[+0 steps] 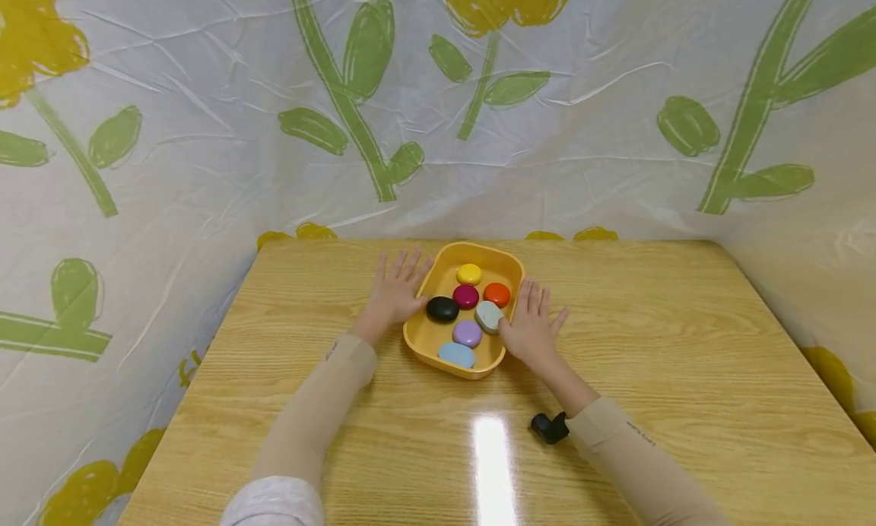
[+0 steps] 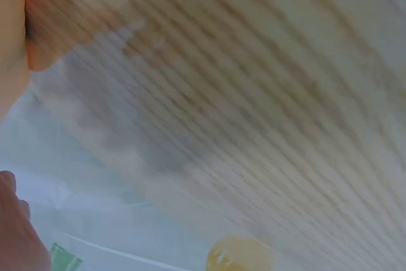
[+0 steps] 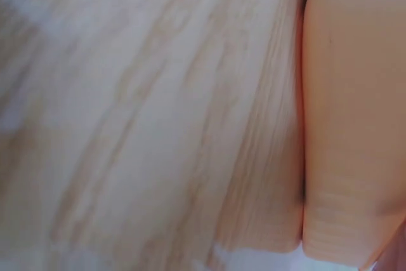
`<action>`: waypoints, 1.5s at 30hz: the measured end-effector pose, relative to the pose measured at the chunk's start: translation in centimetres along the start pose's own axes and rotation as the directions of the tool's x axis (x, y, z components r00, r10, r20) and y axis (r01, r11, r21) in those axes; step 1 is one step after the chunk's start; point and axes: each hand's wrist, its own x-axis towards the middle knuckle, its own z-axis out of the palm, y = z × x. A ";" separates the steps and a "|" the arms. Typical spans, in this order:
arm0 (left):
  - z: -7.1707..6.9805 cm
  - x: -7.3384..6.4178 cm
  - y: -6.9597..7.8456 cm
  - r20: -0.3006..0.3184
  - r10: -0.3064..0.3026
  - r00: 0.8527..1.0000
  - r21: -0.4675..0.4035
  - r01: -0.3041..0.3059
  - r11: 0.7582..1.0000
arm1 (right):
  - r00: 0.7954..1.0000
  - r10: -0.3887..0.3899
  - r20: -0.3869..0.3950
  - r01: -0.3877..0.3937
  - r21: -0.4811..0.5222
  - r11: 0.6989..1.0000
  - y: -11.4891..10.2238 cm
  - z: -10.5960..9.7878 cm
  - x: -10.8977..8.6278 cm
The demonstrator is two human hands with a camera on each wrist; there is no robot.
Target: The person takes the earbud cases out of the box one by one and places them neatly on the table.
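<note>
An orange tray [image 1: 419, 349] with rounded corners stands on the wooden table in the head view. At its left rim is my left hand [image 1: 395, 292], fingers straight and spread, thumb reaching over the edge. My right hand [image 1: 530, 324] lies along the opposite rim, its fingers also spread and its thumb by a grey pebble-like piece [image 1: 489, 317]. Inside, smooth rounded pieces lie loose: yellow [image 1: 469, 274], magenta [image 1: 466, 296], orange-red [image 1: 496, 294], black [image 1: 442, 309], purple [image 1: 468, 334] and light blue [image 1: 456, 355]. Both wrist views are blurred; the left one catches fingers [image 2: 19, 239].
A small black device [image 1: 549, 428] sits at the right wrist, just above the wooden table [image 1: 650, 343]. White sheeting [image 1: 205, 146] printed with yellow flowers and green leaves hangs behind the table and along both sides.
</note>
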 end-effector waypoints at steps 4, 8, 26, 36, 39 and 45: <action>0.1 -0.6 0.6 -0.002 -0.021 1.000 0.018 0.021 1.000 | 1.000 -0.026 0.004 0.026 -0.045 0.999 0.3 -0.4 -0.2; 0.3 -1.3 1.4 -0.004 -0.054 0.999 0.032 0.054 0.998 | 0.999 -0.049 0.019 0.050 -0.083 0.995 0.8 -0.8 -0.5; 0.7 -5.7 5.4 0.011 -0.195 0.981 -0.145 0.194 0.970 | 0.984 -0.115 0.134 0.140 -0.193 0.971 2.9 -1.8 -1.5; 1.0 -7.7 6.0 -0.002 -0.202 0.979 -0.177 0.198 0.964 | 0.981 -0.139 0.134 0.163 -0.184 0.969 2.6 -1.7 -3.0; 1.1 -8.3 6.1 0.000 -0.200 0.980 -0.176 0.197 0.965 | 0.981 -0.144 0.131 0.166 -0.178 0.970 2.5 -1.5 -3.4; 1.2 -9.4 6.4 -0.012 -0.204 0.979 -0.169 0.199 0.965 | 0.981 -0.161 0.105 0.179 -0.193 0.965 2.5 -1.4 -4.5</action>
